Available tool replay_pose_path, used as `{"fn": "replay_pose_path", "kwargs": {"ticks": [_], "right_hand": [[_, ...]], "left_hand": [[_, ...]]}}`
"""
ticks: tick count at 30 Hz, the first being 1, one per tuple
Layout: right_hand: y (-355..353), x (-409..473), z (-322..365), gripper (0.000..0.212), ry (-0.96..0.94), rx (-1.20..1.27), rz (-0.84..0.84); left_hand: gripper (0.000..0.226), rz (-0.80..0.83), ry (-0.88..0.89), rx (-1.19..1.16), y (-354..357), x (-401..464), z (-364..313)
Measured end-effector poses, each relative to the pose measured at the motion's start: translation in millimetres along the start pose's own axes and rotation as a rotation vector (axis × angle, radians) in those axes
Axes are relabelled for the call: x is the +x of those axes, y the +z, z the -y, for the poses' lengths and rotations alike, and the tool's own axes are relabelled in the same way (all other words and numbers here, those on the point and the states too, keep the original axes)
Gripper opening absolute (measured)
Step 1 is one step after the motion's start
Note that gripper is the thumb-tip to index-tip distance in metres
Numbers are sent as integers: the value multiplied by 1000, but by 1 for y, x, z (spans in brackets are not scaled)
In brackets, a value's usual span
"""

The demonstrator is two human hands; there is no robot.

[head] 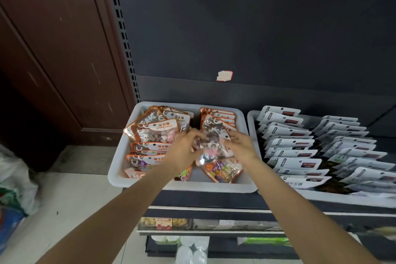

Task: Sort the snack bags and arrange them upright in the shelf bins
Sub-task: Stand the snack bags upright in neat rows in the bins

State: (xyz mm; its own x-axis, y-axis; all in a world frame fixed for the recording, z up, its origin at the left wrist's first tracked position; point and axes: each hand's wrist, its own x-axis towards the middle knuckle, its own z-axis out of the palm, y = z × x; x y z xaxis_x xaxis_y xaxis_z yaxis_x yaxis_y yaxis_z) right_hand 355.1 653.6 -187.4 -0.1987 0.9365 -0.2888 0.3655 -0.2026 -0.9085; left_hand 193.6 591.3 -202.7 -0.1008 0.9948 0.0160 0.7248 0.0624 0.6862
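While I have both hands on the clear candy bag (211,146) above the middle of the left bin (120,156), the left hand (184,150) has its grip pinched on the bag's left edge and the right hand (240,146) has its grip pinched on the right edge. The bag hangs between them, just over the right-hand row of bags (218,118) that stand leaning against the bin's back wall.

I judge the bag to be light, with loose hard sweets shifting inside (they will sag to the bottom as it tips). The film looks thin, glossy and crinkly, so it is likely slippery and will buckle if squeezed in the middle. The orange-bordered seam along the sides and top looks stiffer, and that is where I would keep hold, one hand per side near the top corners.

A colourful bag (221,170) lies flat at the bin's front, and more bags (154,130) lean on the left. The neighbouring bin (251,118) holds rows of white pouches (293,152).
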Motion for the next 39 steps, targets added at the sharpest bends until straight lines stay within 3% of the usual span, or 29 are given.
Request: {"fn": "replay_pose_path", "kwargs": {"ticks": [2, 4, 8, 10, 13, 15, 17, 19, 21, 25, 29, 31, 34, 36, 38, 39], "right_hand": [[-9, 4, -6, 23, -90, -212, -9], [-14, 3, -9, 27, -174, -464, 56], [-10, -4, -14, 26, -244, -617, 242], [-10, -6, -13, 24, -288, -656, 189], [-18, -1, -14, 34, -321, -903, 48], [-16, 2, -15, 44, -307, -1118, 65], [-9, 2, -13, 34, -306, -1232, 54], [-3, 3, -4, 23, -371, -1236, -30], [-2, 8, 0, 26, -471, -1216, -125], [0, 14, -3, 37, -352, -1223, 6], [2, -5, -10, 43, -498, -1135, -180], [5, -18, -11, 41, -509, -1051, -68], [11, -24, -17, 33, -352, -1030, 223], [9, -22, -17, 16, -320, -1011, 190], [4, -21, -15, 18, -288, -862, 156], [2, -21, -14, 23, -262, -771, 219]], "left_hand": [[49, 105, -13, 9, 6, 3, 0], [62, 107, -35, 28, 9, 7, -3], [81, 172, -12, 138, 11, 11, -11], [67, 236, -11, 192, 11, 12, -13], [36, 295, 8, 322, 5, 12, -9], [30, 319, 19, 332, 1, 11, -4], [26, 324, 17, 308, -3, 8, -1], [25, 300, 28, 292, -6, 6, 1], [23, 275, 47, 286, -7, 5, 3], [22, 249, 49, 307, -11, 3, 5], [40, 180, 153, 457, -21, -2, 11], [52, 136, 203, 589, -28, -6, 14], [58, 112, 203, 727, -35, -12, 11], [56, 128, 218, 817, -37, -13, 7], [56, 160, 218, 885, -38, -11, 5], [58, 178, 211, 915, -38, -10, 5]]}}
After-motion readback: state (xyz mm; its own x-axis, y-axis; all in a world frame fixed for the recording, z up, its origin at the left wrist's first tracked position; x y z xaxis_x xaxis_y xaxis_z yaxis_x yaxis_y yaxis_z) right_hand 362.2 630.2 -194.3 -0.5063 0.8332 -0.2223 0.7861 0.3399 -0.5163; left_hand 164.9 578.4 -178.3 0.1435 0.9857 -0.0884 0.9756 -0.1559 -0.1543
